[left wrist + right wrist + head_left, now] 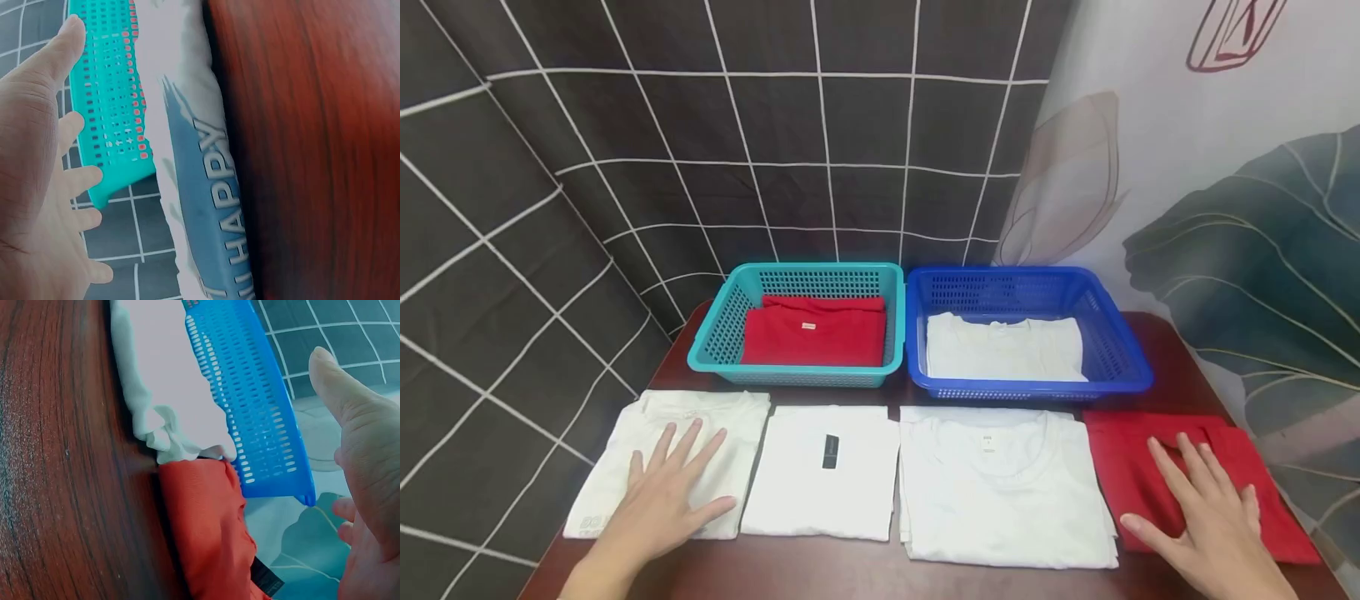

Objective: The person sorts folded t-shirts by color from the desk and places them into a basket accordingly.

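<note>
With fingers spread, my left hand (662,500) hovers over the leftmost folded white T-shirt (730,425) in the head view. The left wrist view shows that hand (37,156) raised beside the shirt's edge (206,175), which has a blue print reading "HAPPY". On the far right lies a folded red garment (1270,492), with my right hand (1213,517) spread above it. The right wrist view shows this hand (369,462) apart from the red cloth (203,525). Between the hands lie a folded white garment with a black label (857,492) and a thicker folded white T-shirt (1007,517).
Behind the row stand a teal basket (700,354) with folded red clothing (812,342) and a blue basket (1131,371) with folded white clothing (1003,350). Everything is on a dark red-brown table (820,575). A grid-patterned cloth (760,125) hangs behind and at the left.
</note>
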Motion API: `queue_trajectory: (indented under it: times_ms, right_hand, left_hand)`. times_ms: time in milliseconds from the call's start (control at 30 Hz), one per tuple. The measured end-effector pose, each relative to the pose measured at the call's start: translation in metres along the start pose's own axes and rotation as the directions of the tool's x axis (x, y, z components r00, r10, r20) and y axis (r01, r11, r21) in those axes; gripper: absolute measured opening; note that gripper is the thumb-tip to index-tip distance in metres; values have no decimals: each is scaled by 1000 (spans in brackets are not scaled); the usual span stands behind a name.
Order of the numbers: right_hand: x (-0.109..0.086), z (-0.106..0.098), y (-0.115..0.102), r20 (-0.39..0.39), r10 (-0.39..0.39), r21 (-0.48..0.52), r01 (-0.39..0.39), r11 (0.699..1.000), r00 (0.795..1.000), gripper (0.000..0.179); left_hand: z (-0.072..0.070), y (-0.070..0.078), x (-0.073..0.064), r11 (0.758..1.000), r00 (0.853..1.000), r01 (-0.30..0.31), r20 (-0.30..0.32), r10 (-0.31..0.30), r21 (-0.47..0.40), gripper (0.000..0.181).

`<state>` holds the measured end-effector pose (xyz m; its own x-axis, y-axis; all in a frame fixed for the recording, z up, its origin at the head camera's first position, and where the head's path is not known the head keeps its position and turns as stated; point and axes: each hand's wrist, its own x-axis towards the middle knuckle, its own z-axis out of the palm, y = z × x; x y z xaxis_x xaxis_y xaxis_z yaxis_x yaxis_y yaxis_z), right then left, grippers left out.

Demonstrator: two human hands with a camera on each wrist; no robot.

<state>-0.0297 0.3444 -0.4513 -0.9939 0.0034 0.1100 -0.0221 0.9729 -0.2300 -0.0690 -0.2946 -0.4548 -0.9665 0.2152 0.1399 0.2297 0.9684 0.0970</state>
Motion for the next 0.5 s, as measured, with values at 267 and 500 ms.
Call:
queue_trajectory:
  times_ms: [267,500]
  right_hand:
    - [3,4,1,49,14,82,-18,996,999,114]
    - [12,7,-18,109,-37,139,22,990,993,112]
  left_hand:
    - [0,13,1,1000,1000,9,14,-8,-24,89]
    - [6,31,5,999,998,21,53,-19,-47,90]
